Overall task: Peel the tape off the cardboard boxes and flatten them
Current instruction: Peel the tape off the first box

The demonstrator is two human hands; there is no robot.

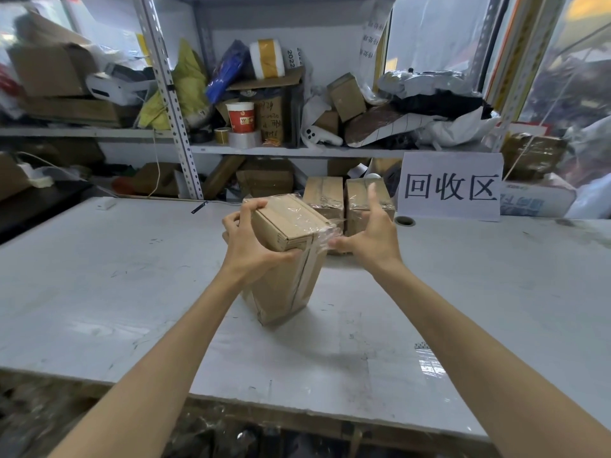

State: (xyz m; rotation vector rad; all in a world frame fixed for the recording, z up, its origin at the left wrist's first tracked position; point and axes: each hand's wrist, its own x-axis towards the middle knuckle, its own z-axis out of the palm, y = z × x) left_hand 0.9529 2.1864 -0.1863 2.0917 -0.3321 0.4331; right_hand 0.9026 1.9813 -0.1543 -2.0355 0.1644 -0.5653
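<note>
A tall brown cardboard box (pixel 281 285) stands on end near the middle of the white counter (pixel 115 276), leaning slightly with its top towards the far side. A strip of clear plastic tape (pixel 325 230) is wrinkled over the box's top right edge, partly lifted from the cardboard, and a band of it runs down the front face.

The left hand (pixel 246 241) grips the top left of the box, fingers curled over the far upper edge and thumb pressed across the front. The right hand (pixel 370 233) is just beside the top right corner. Its thumb and lower fingers pinch the loose end of the tape while the index finger points upward, clear of the box.

Just behind the box, two more brown cardboard boxes (pixel 324 196) stand side by side at the back of the counter, both wrapped with tape. To their right a white paper sign (pixel 451 188) with large black characters stands upright. Behind everything a grey metal shelf rack (pixel 172 94) carries cartons, bags, tape rolls and a red-and-white paper cup (pixel 240 117).
</note>
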